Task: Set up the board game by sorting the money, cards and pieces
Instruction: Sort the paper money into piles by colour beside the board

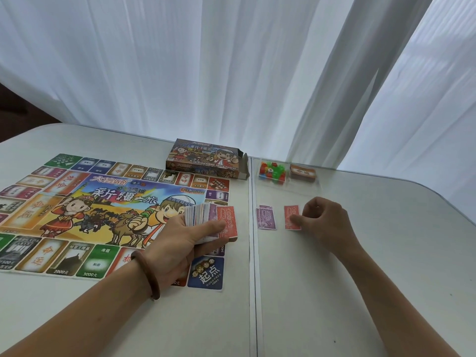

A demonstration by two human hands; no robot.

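Two piles lie right of centre: purple notes [266,219] and, just beside them, a red note [290,213], pinched against the surface [373,279] by the right grip [322,217]. Left grip [180,243] clasps the fanned money stack [203,217] at mid-frame, over the right edge of the board [77,202].

Your left forearm comes in from the lower left, a beaded bracelet [145,274] round the wrist. Your left hand [185,240] grips a stack of play money [203,220], thumb laid across its top. Your right forearm reaches in from the lower right; your right hand [324,220], knuckles up and fingers curled, pinches a red banknote [292,215] at its edge.
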